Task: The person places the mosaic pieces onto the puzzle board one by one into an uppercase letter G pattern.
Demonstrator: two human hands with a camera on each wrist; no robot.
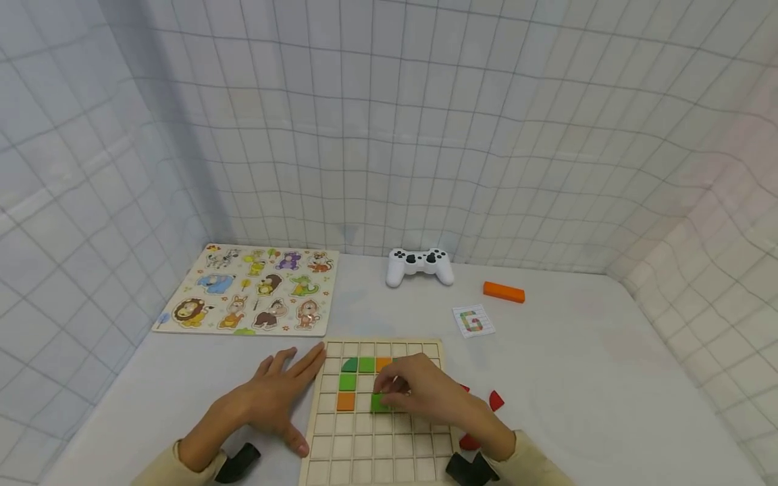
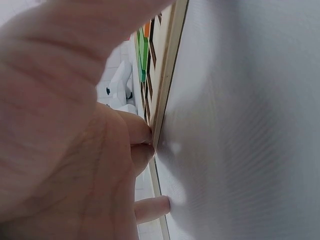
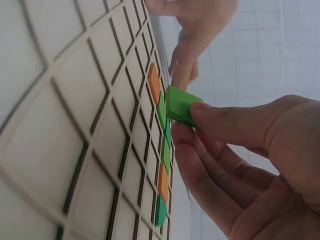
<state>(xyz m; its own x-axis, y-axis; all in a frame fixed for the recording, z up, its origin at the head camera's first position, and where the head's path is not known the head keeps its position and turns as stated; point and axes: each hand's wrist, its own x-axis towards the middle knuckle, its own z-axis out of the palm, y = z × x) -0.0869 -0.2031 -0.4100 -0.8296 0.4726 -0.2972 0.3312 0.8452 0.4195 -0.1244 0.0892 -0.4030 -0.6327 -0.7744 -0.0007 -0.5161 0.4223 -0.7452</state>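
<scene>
2 hands at work over 1 grid board [image 1: 362, 446]. R hand [image 1: 428, 385]: thumb + fingertips pinch 1 green sq. tile [image 3: 179, 106], held tilted over the grid, right of the laid column. L hand [image 1: 273, 398]: grips nothing, fingers spread, thumb + fingertips touching the board's L edge.

6 tiles laid on board, 2 per colour: 2 teal rounded pcs [image 1: 349, 366], 2 green pcs [image 1: 347, 383], 2 orange pcs [image 1: 346, 402]. Far row, L to R: teal, green, orange, teal (last mostly behind R hand in head view, clear in R wrist view). Down from the L corner: green, then orange.

R of board, at least 3 red pcs [image 1: 496, 400], some partly hidden by R arm; exact no. can't tell. Beyond, to the R: 1 card [image 1: 473, 320] w/ a coloured "G", 1 orange bar [image 1: 504, 292]. Behind board: 1 white game controller [image 1: 420, 266]. Far L: 1 animal puzzle [image 1: 331, 283], 11 animals in 3 rows (4, 3, 4).
</scene>
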